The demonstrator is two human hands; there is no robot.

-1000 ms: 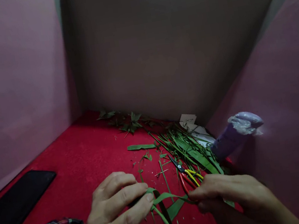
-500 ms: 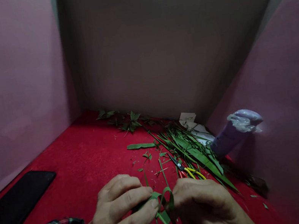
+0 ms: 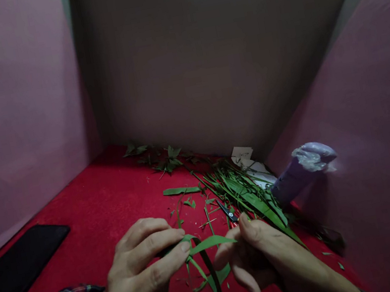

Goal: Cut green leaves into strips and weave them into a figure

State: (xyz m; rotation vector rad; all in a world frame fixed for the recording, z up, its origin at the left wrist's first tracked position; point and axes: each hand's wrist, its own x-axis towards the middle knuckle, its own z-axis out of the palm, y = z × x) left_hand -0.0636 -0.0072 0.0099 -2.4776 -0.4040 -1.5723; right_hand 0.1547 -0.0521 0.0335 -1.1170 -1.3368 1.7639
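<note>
My left hand [image 3: 147, 262] pinches a small bundle of folded green leaf strips [image 3: 212, 242] between thumb and fingers. One strip sticks out to the right, others curl and hang below. My right hand [image 3: 253, 251] is just right of the bundle with its thumb raised and fingers apart; the strip's tip ends close by it, and I see no grip on it. Partly behind the right hand, scissors [image 3: 228, 212] with dark blades lie on the red surface [image 3: 113, 195].
A heap of long green leaves [image 3: 252, 196] lies at the right, beside papers [image 3: 244, 155] and a purple plastic-wrapped roll [image 3: 298, 173]. Leafy sprigs [image 3: 169, 160] rest along the back wall. At the left is a flat black object [image 3: 24, 271]. Pink walls [image 3: 14, 107] flank the surface.
My right hand has let go of the leaf strips and drawn slightly right, its fingers spreading. A strip that was looped now stretches out to the right from the left hand.
</note>
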